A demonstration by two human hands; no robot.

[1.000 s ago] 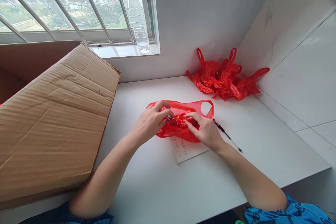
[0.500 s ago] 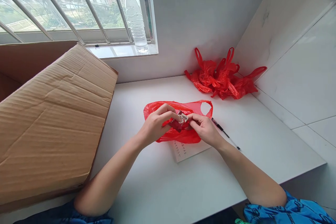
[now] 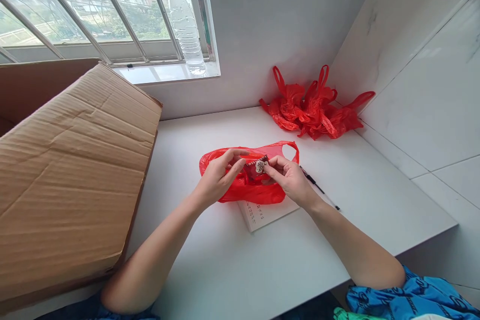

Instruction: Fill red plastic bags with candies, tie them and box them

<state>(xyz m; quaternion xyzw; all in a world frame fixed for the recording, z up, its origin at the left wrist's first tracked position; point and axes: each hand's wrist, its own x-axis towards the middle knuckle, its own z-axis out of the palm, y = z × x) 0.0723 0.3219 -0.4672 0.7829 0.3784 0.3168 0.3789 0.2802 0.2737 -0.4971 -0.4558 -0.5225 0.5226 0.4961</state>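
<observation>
A small dark-red wrapped snack packet [image 3: 258, 166] with a cream emblem and pale lettering is held above a red plastic bag [image 3: 251, 194]. My right hand [image 3: 290, 177] pinches the packet's right end between thumb and fingers. At the packet's left end, my left hand [image 3: 219, 175] has its thumb and fingers apart; whether the thumb tip touches the wrapper I cannot tell. The bag lies spread on the white table with one handle loop standing at its upper right. Its contents are hard to make out. Partly under the bag is a notebook [image 3: 268, 216] with handwriting.
A black and clear pen [image 3: 320, 188] lies right of the bag. Several crumpled red bags [image 3: 311, 107] sit against the back wall. A large open cardboard box [image 3: 82, 170] covers the left side. A water bottle [image 3: 186, 30] stands on the sill by the barred window.
The packet has turned so that its emblem faces up at me. My left fingers have loosened from it, while my right hand keeps its pinch. The view has shifted slightly right.
</observation>
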